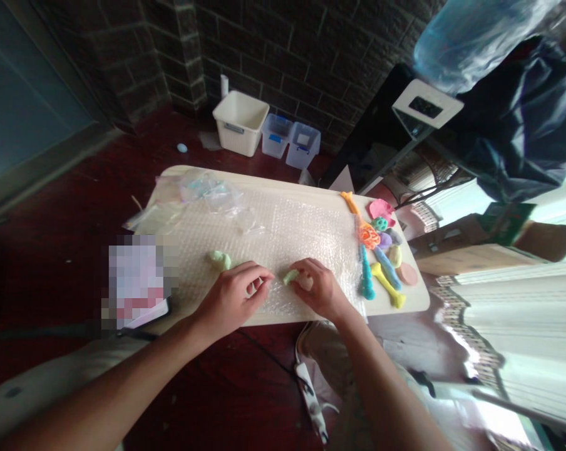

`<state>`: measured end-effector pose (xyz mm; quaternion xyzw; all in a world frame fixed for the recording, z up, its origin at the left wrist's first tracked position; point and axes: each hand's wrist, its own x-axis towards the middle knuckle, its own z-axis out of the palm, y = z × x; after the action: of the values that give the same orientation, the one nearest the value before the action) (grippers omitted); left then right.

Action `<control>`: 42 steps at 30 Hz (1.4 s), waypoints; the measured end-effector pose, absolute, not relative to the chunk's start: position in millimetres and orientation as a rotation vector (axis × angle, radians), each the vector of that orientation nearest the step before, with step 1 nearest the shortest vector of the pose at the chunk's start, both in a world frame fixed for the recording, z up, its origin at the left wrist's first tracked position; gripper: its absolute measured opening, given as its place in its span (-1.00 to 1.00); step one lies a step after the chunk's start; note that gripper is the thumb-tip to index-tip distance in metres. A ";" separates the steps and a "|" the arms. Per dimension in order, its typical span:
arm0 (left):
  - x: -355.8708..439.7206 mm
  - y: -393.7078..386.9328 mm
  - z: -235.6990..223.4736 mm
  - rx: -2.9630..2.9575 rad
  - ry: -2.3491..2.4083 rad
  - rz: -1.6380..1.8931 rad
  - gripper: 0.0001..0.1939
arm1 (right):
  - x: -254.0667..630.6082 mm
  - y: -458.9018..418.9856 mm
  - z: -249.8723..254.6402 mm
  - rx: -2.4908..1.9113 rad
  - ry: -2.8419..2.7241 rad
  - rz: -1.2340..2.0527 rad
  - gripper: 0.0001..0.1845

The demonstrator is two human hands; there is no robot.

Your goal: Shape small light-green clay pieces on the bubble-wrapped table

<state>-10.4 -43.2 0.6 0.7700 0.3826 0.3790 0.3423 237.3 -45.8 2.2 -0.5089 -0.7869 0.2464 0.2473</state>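
Observation:
My right hand (pixel 317 288) is closed around a small piece of light green modelling clay (pixel 290 276), gripped at the fingertips just above the bubble wrap (pixel 283 225). To its left, my left hand (pixel 240 289) has its fingers curled and pressed towards the thumb. Anything between those fingertips is too small to make out. A larger lump of light green modelling clay (pixel 220 259) lies on the bubble wrap beyond my left knuckles. The two hands are apart, with bubble wrap showing between them.
Coloured clay pieces, among them a yellow bone shape (pixel 387 285) and an orange coil (pixel 370 237), lie at the table's (pixel 417 294) right end. Clear plastic bags (pixel 212 191) rest at the back left. Bins, including a cream one (pixel 240 128), stand on the floor behind.

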 end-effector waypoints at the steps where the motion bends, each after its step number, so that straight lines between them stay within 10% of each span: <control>1: -10.9 -42.6 0.8 1.990 1.005 0.993 -0.87 | 239.0 -46.6 4.6 -1.403 -2.096 0.732 -0.76; 10: -3.7 -43.1 -1.2 1.446 0.947 0.889 -0.67 | 225.5 -60.0 28.4 -1.214 -1.646 1.307 -0.53; 22: -10.3 -32.9 14.5 0.583 0.789 1.013 -0.74 | 183.8 -53.9 24.9 -1.134 -1.337 1.289 -0.64; 42: -18.9 -39.5 17.7 1.110 0.873 1.051 -0.82 | 166.2 -51.9 29.2 -1.033 -1.151 1.344 -0.90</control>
<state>-18.9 -39.5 17.7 0.4860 0.3823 0.4604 0.6369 166.2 -51.9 29.2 -0.4308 -0.4801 0.5606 0.5193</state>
